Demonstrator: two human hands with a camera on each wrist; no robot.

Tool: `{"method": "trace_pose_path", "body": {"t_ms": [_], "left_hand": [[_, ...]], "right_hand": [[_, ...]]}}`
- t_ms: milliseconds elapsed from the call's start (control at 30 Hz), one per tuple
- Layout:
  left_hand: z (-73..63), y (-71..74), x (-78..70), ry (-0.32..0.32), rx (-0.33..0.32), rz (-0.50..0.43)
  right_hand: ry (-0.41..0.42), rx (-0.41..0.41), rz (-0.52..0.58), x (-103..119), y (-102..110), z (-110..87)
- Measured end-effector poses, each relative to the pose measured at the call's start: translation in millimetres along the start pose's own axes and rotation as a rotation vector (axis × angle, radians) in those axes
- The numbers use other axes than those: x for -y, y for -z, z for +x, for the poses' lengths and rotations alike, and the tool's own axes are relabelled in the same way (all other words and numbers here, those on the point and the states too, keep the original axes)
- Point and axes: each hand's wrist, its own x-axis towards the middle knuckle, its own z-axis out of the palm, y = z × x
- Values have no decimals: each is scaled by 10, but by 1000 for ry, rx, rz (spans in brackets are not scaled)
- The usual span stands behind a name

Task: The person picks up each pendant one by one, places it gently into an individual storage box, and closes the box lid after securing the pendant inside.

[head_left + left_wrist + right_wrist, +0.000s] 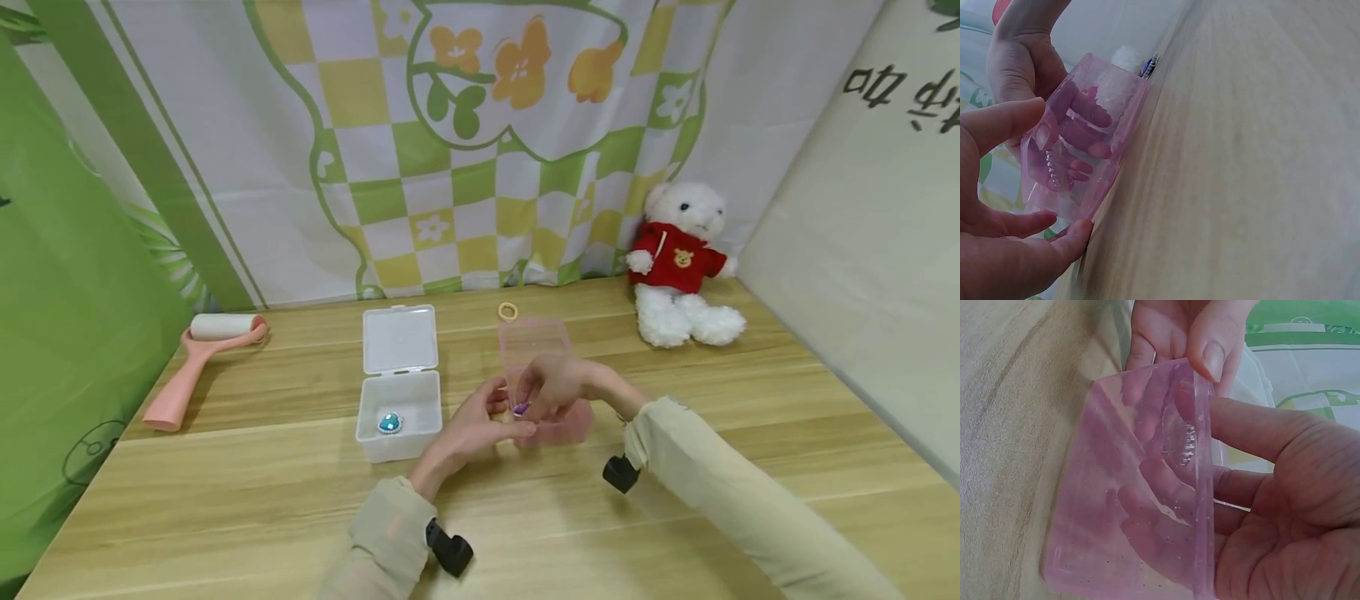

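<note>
A pink see-through box (566,427) stands on the table with its lid (534,337) folded back. My left hand (480,421) grips the box's left end, thumb on the near rim. Inside, the fingers of my right hand (558,385) pinch a purple gem piece (521,409) with a beaded silver edge, close to that left end. Through the pink wall in the right wrist view, the beaded edge (1189,444) shows beside the fingers. To the left stands an open white box (401,450) with a blue heart-shaped gem (390,423) in it.
A yellow ring (507,312) lies behind the pink lid. At the far left rests a pink lint roller (195,367). A white teddy bear (678,267) in a red top sits back right, before the curtain (480,192). Beyond the pink box lies a small purple piece (1150,66).
</note>
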Motion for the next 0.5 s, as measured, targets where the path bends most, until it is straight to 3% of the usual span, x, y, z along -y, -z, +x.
{"method": "trace_pose_path", "body": {"t_ms": [500], "left_hand": [[-3,-1,-11,-13,10,7]], "right_hand": [[65,0,-10,-46,-21,8]]}}
